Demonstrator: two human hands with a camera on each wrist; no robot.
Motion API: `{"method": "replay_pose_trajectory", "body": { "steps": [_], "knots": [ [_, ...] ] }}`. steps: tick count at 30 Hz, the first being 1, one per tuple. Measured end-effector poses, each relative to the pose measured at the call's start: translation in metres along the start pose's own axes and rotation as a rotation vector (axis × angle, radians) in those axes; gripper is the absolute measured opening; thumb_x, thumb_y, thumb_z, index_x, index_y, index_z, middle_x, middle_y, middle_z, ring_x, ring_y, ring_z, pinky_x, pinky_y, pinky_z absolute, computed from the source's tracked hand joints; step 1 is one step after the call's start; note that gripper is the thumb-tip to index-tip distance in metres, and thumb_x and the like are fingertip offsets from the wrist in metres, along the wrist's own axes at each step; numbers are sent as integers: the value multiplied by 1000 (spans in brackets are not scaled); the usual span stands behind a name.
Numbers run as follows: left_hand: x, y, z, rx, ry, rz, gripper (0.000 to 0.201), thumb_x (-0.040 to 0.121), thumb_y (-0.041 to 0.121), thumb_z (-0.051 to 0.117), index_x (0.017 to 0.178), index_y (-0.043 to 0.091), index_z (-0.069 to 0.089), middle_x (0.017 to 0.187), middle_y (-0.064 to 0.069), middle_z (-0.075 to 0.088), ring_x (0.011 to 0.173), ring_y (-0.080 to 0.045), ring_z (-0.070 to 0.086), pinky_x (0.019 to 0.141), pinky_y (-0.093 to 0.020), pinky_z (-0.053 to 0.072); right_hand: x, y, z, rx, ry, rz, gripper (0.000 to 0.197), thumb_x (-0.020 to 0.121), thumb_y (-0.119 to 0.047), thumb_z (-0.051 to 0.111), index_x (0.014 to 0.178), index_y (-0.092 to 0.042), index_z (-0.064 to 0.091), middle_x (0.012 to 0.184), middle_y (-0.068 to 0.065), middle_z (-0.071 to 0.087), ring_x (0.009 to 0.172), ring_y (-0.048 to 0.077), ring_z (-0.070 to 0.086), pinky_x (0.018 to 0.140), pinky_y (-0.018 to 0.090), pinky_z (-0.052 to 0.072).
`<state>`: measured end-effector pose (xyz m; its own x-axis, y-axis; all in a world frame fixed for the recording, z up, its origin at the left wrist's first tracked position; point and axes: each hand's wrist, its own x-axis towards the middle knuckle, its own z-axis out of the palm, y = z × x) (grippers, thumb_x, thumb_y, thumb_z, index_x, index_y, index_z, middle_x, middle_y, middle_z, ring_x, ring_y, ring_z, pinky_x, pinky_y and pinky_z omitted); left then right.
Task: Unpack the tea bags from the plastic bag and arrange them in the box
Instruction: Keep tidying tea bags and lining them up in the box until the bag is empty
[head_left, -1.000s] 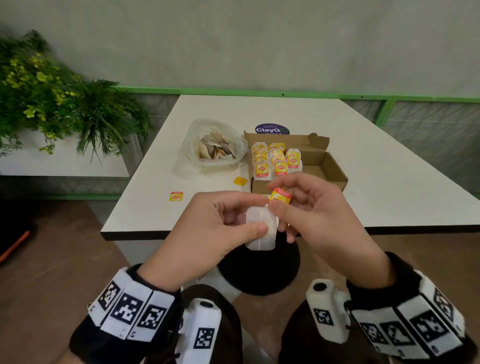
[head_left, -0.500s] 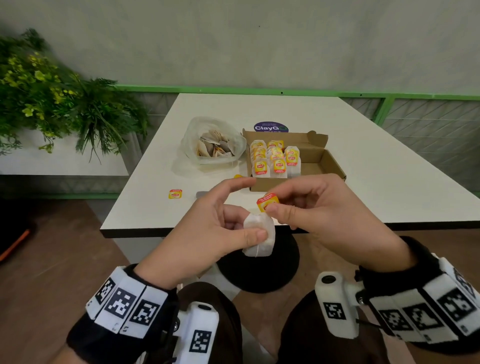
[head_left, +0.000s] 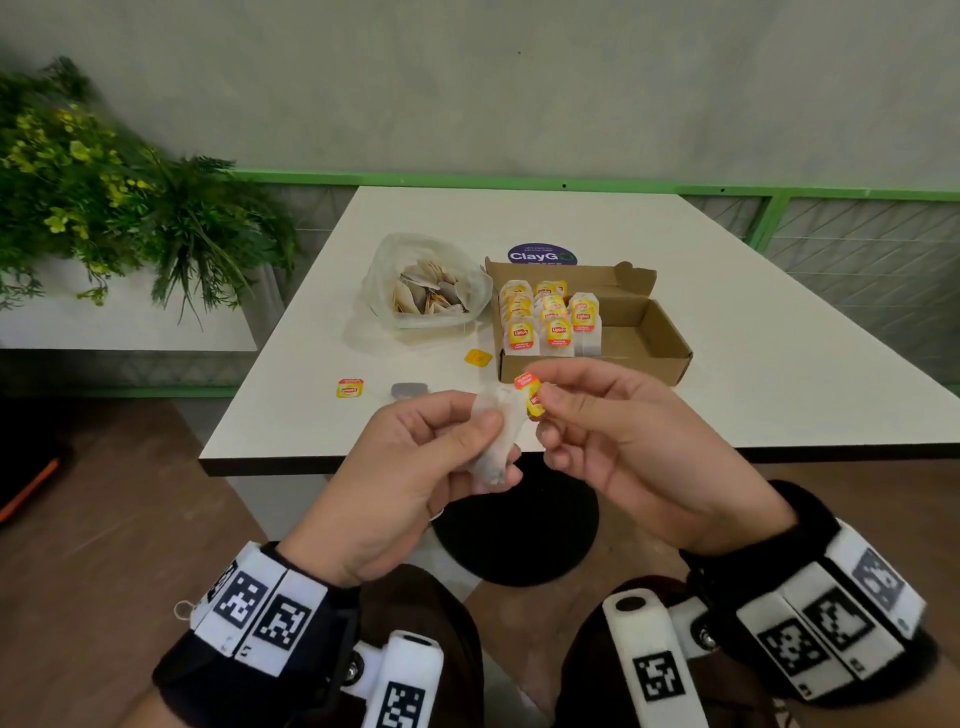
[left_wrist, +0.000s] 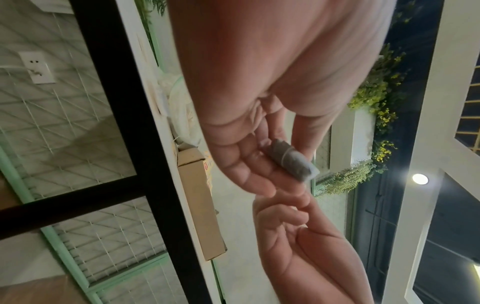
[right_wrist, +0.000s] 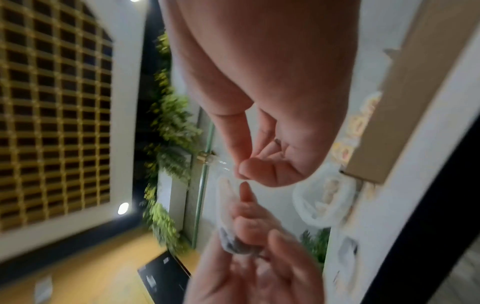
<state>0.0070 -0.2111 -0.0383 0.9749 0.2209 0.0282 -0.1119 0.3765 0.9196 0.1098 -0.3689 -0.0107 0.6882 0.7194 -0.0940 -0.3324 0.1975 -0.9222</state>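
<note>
My left hand (head_left: 467, 441) pinches a white tea bag (head_left: 496, 441) in front of the table's near edge; the left wrist view shows its dark lower end (left_wrist: 291, 160) between thumb and fingers. My right hand (head_left: 550, 410) pinches the bag's yellow and red tag (head_left: 530, 392) right beside it. Farther back stands an open cardboard box (head_left: 654, 338) with several tagged tea bags (head_left: 550, 322) upright in its left part. To the left of the box lies a clear plastic bag (head_left: 384, 275) with several loose tea bags (head_left: 431, 296) inside.
On the white table (head_left: 779, 364) lie a loose yellow tag (head_left: 349, 388), a second yellow tag (head_left: 478, 357) and a small grey piece (head_left: 409, 389). A purple sticker (head_left: 540, 255) sits behind the box. Green plants (head_left: 104, 197) stand at the left.
Both hands have risen slightly toward the table edge with the tea bag. The bag has turned more edge-on in my left hand, and the tag has shifted in my right fingers.
</note>
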Motion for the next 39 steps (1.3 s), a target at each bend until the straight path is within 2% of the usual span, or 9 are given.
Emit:
{"method": "replay_pose_trajectory", "body": {
  "steps": [3,7,12,19,23,27,34,36,39],
  "knots": [
    [1,-2,-1,73,-16,7,23,86,14,61,97,0,74,75,-7,71,62,-11,65,60,-18,54,1,2,0,149,-53,112,26,87,-5,61,110,-7,74,88,10,63,68,15,56,59,24,48],
    [3,0,-8,218,-44,28,28,84,15,65,104,-3,73,74,-3,73,63,-6,65,58,-15,50,2,4,1,79,-104,131,25,90,-8,59,107,-10,76,100,16,66,81,21,61,67,28,49],
    [5,2,-13,263,-61,39,27,86,17,64,102,-4,73,76,-1,73,64,-2,62,59,-11,46,2,5,1,86,-164,99,24,94,-6,53,107,-5,73,88,15,65,70,19,59,63,27,51],
    [4,0,-13,229,-68,12,21,90,22,64,92,2,71,70,1,65,60,-7,56,57,-15,47,2,5,4,177,-217,126,24,96,-2,48,98,-5,72,78,7,60,64,14,55,60,24,49],
    [6,-2,-15,316,-46,57,26,87,31,75,89,5,75,75,-12,63,63,-11,53,59,-16,45,2,8,5,216,-224,132,27,93,1,50,108,-4,72,78,8,57,64,12,52,58,22,46],
    [7,-1,-17,403,-17,57,23,83,33,78,87,11,78,76,-10,67,68,-15,54,61,-19,44,2,12,4,214,-170,110,30,90,1,55,115,-4,72,78,9,56,64,12,51,57,21,46],
    [7,-1,-15,586,93,140,26,84,39,72,85,13,78,67,4,60,59,-4,49,56,-17,38,3,22,5,-172,-31,-87,37,78,-5,70,114,0,69,83,13,59,64,15,54,60,23,49],
    [7,-1,-17,579,84,128,17,92,28,69,87,14,77,63,8,58,57,-1,46,55,-14,36,4,23,6,-296,12,-153,35,76,-9,73,109,-1,70,81,13,62,61,13,57,59,22,51],
    [6,0,-21,540,19,113,22,93,30,62,89,16,78,68,6,64,62,-2,51,60,-13,40,4,23,7,-363,31,-172,22,81,-9,73,102,-1,72,78,11,69,61,13,61,58,21,53]
  ]
}}
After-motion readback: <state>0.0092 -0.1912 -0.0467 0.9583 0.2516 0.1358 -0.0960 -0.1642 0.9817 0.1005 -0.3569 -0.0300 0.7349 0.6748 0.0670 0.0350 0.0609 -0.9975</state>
